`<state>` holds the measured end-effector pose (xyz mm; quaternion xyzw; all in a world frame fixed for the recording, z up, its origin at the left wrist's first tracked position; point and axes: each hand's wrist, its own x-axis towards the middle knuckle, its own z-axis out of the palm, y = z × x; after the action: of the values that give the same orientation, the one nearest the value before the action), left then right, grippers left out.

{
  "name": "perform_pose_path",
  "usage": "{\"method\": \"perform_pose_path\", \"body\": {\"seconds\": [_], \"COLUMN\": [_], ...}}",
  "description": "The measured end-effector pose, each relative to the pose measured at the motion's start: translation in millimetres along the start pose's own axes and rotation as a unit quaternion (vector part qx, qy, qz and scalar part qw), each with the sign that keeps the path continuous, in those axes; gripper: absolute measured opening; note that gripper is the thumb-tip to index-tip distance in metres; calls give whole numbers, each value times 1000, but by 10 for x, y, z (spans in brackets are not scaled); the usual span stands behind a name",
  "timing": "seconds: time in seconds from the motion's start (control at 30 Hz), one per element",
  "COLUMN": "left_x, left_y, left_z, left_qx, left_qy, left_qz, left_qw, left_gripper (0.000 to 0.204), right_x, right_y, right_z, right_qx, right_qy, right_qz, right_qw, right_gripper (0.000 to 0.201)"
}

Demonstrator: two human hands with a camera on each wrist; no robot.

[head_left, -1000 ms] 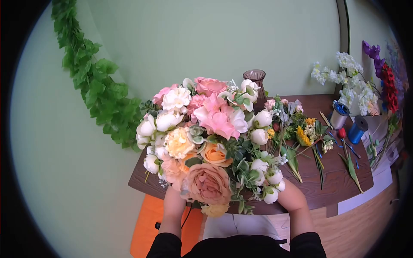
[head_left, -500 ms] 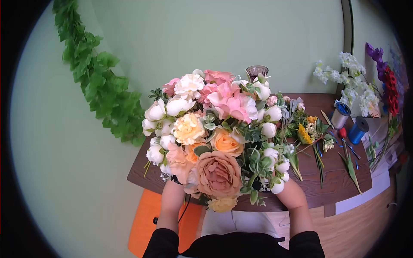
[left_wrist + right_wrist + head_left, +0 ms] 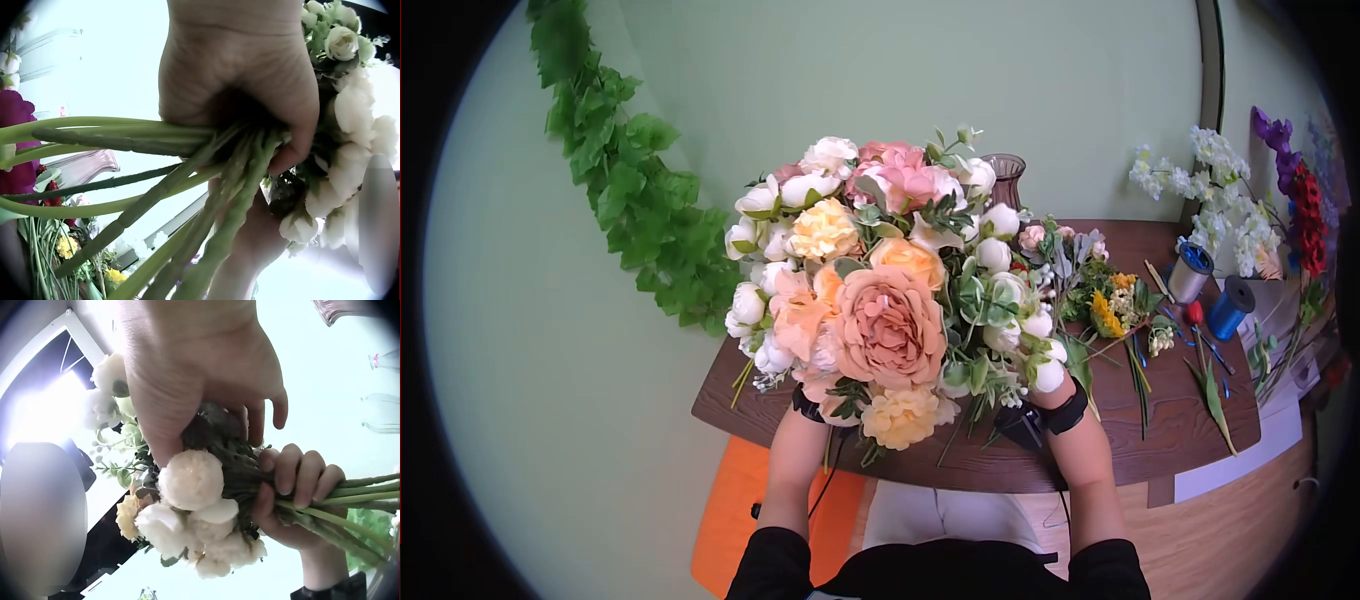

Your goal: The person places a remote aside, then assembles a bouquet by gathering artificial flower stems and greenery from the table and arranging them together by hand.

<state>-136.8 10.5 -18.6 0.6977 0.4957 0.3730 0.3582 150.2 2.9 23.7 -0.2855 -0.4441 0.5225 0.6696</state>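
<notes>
A large bouquet (image 3: 880,300) of artificial flowers in white, peach and pink is held up over the table's near edge, its blooms covering most of both hands in the head view. My left hand (image 3: 244,81) grips the bundled green stems (image 3: 206,187), which fan out past the palm. Just under the flower heads my right hand (image 3: 206,369) holds the neck of the bouquet, thumb on one side and fingers on the other. White blooms (image 3: 212,531) hang beside the right thumb.
On the dark wooden table (image 3: 1160,420) lie loose flower stems (image 3: 1120,310). Two ribbon spools, one silver (image 3: 1190,272) and one blue (image 3: 1230,308), stand at the right. Behind the bouquet is a glass vase (image 3: 1004,180). A leafy garland (image 3: 630,190) hangs on the left wall.
The bouquet first shifts slightly right, then back left, and tilts so its blooms turn farther away. Both wrists and their black straps now show below it. Both hands keep holding.
</notes>
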Motion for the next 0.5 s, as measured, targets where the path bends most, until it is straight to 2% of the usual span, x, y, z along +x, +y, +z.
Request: {"method": "perform_pose_path", "body": {"seconds": [0.13,0.2,0.33,0.5], "left_x": [23,30,27,-25], "left_y": [27,54,143,330], "left_z": [-26,-36,-64,-158], "left_qx": [52,77,124,184], "left_qy": [-20,-29,-48,-72], "left_qz": [-50,-75,-126,-191], "left_qw": [997,994,983,962], "left_gripper": [19,18,16,18], "right_x": [-74,114,-215,-161], "right_y": [-5,-114,-10,-110], "right_z": [51,147,118,188], "right_qx": [13,18,26,39], "right_qy": [4,6,9,13], "right_qz": [2,4,8,15], "right_qw": [1000,1000,1000,999], "right_gripper": [14,14,14,14]}}
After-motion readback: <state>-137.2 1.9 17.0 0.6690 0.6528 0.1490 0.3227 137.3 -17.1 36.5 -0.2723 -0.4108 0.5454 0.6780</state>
